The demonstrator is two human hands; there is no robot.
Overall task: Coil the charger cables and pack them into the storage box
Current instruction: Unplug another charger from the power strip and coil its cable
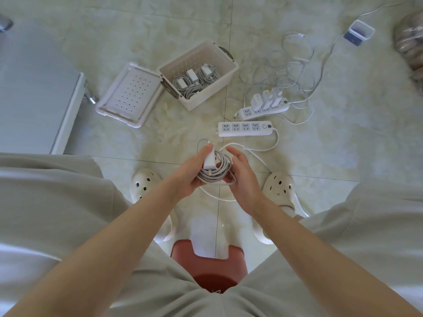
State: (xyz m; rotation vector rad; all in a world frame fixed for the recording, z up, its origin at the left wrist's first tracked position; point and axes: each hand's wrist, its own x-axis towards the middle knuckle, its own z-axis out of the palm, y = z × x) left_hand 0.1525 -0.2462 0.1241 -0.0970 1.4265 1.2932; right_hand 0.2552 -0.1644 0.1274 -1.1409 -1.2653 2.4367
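Above the red stool (pixel 207 266), left grip (pixel 190 172) and right grip (pixel 241 172) both clasp one grey coiled charger (pixel 215 175), nearer than the storage box (pixel 212 92). Three coils (pixel 190 84) lie inside it, two power strips (pixel 245 128) to its right.

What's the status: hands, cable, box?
Left hand grips charger plug and coiled cable; right hand holds the coil's other side. Storage box open, three coiled chargers inside. Power strip lies ahead, right of the line to the box.
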